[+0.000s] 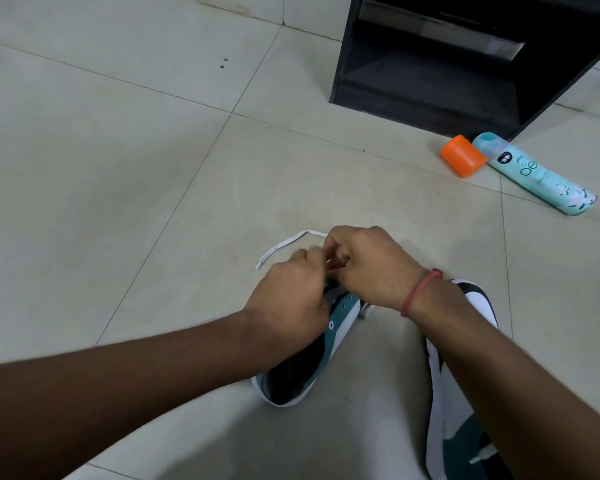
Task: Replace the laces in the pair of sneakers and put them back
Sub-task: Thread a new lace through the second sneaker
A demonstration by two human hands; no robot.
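Head view, hands: left hand point(291, 299) and right hand point(368, 265) meet over the shoe point(312, 362) on the floor point(118, 168), each grip pinched shut on the white lace point(281, 245)
Other shoe point(458, 403): beside it, under the right arm
Risk: lace end may slip out of the hole if fingers let go
Containers: black cabinet point(430, 81) looks empty; can point(534, 174) and orange cap point(463, 155) lie outside it

Lettering on the spray can beside the black cabinet

The teal spray can point(534, 173) lying on the floor just in front of the black cabinet point(465, 60) carries large pale letters that read "ae" along its side (the strokes are rounded and thin). Nearer its cap sits a small dark badge with white figures that look like "99"; the finer print around it is too small to read. Nothing else bears legible text.
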